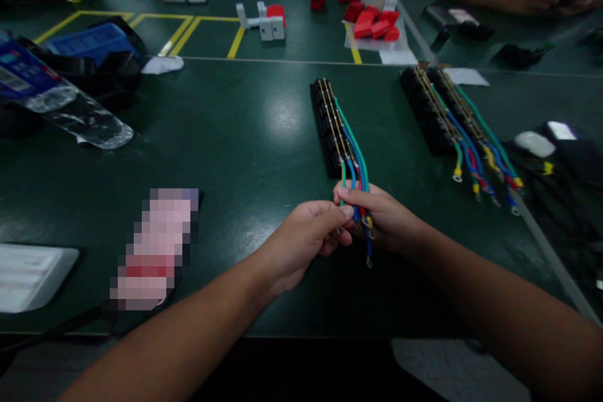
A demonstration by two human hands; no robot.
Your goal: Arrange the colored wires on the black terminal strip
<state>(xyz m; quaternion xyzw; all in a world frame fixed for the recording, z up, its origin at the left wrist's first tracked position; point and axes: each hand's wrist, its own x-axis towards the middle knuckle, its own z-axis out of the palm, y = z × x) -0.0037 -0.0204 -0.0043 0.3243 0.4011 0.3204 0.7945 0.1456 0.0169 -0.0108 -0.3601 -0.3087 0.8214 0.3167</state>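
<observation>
A black socket strip (326, 125) with long brass bars lies on the green table in front of me. Coloured wires (360, 154), green, blue and red, run from it towards me and end in ring terminals. My left hand (315, 232) is closed in a pinch on the end of a green wire (343, 177); its ring terminal is partly hidden by the fingers. Beside it, my right hand (389, 213) is closed around the wires from the right, thumb on top. Several wire ends hang out below the fingers, one blue end lowest.
Two similar wired strips (431, 113) lie to the right. A phone (155, 245) and a white box (35, 276) are at the left, with a plastic-wrapped packet (61, 94) behind. Red parts (377, 24) lie at the back. Another person's hands (560, 0) are at the far right.
</observation>
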